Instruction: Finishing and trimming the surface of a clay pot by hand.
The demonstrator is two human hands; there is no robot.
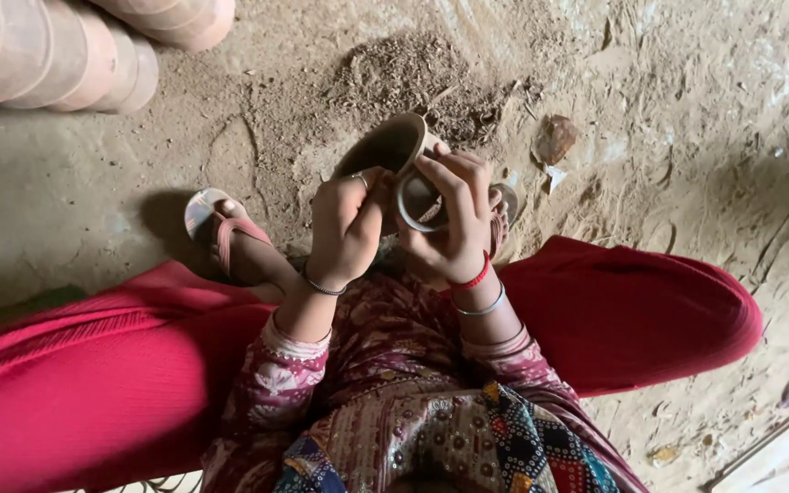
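A patterned sleeve (276,383) is lying nearest, while the left hand (347,224) and right hand (454,219) are clamping their fingers on a clay cup (404,169) above the dusty earthen floor (687,137), stacked clay pots (75,46) lining its upper-left edge.

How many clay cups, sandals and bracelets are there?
Clay cups in the hands: 2, one by the left hand, one in the right hand
Sandals: 2, pink-strapped and one partly hidden
Bracelets: 3, dark, red, silver
Total: 7

no packages, no labels, no signs, no screens in view
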